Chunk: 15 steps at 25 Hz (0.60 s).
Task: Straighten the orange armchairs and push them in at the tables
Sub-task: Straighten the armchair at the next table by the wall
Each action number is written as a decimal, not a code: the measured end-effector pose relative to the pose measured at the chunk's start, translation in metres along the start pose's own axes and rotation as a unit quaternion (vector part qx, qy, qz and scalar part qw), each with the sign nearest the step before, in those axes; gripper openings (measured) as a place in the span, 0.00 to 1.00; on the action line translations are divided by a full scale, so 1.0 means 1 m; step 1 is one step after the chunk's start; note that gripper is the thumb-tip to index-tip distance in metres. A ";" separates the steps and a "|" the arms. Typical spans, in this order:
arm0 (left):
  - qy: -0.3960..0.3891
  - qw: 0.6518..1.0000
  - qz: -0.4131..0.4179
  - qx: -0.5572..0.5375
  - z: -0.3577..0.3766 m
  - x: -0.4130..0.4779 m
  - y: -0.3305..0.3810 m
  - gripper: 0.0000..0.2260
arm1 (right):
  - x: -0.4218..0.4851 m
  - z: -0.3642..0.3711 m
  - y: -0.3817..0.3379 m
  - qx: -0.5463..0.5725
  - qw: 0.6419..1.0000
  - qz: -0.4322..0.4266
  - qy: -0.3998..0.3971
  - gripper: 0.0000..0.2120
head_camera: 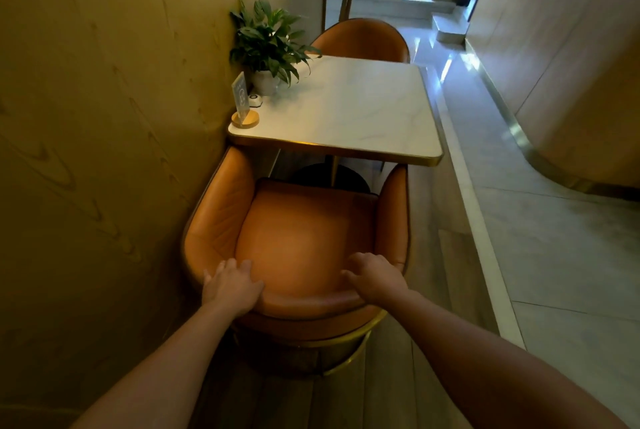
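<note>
Both: left hand (231, 285), right hand (375, 278) grip armchair (304, 238) | pot (265, 82) holds plant (268, 40)

Wood-grain wall (104, 123), glossy tiled floor (561, 255) — warm, dim light

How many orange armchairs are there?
2. The near armchair stands at the table's front edge, left hand and right hand on its backrest; the far armchair stands beyond the table, partly hidden. Others may be hidden.

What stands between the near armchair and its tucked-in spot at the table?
Nothing loose. Left hand and right hand grip the armchair's back. Ahead of its seat stands only the table's dark base; the armrests reach its edge, and whether they pass under it cannot be told.
</note>
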<state>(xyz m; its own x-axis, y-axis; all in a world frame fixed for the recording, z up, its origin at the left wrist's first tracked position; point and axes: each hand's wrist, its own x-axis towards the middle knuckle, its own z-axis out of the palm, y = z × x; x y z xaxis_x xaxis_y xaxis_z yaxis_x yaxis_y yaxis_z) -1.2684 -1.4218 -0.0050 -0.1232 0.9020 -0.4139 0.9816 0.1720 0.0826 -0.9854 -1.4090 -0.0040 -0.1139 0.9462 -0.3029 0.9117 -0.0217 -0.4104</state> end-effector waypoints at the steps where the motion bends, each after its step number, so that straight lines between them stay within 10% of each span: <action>1: 0.009 1.000 0.006 0.003 -0.007 -0.008 0.006 0.28 | -0.005 -0.012 0.000 -0.006 1.000 -0.009 0.014 0.22; 15: 0.038 0.991 0.083 -0.095 -0.077 -0.028 0.185 0.29 | -0.026 -0.128 0.091 0.041 0.996 -0.041 0.064 0.25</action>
<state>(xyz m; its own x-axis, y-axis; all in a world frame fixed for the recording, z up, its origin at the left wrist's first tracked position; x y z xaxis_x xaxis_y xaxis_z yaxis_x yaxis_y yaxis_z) -1.0948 -1.3846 0.0919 0.0192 0.9501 -0.3113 0.9452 0.0842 0.3154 -0.8491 -1.3940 0.0765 -0.1300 0.9792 -0.1555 0.8660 0.0357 -0.4988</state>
